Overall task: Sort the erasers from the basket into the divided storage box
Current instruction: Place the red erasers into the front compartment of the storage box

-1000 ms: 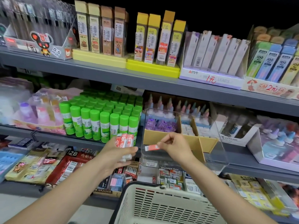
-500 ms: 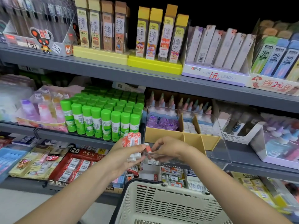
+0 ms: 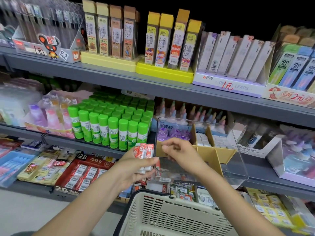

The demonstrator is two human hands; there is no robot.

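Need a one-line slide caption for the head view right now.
Left hand holds a bundle of erasers beside the clear storage box; right hand reaches in, above the basket.

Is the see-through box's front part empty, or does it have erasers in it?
Almost empty. The storage box shows one red eraser at its front left; the back compartments hold purple and white items.

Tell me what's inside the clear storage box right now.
In the storage box: purple wrapped erasers back left, white erasers in two back sections behind tan dividers. The right hand covers part of the front left; the front right section looks empty.
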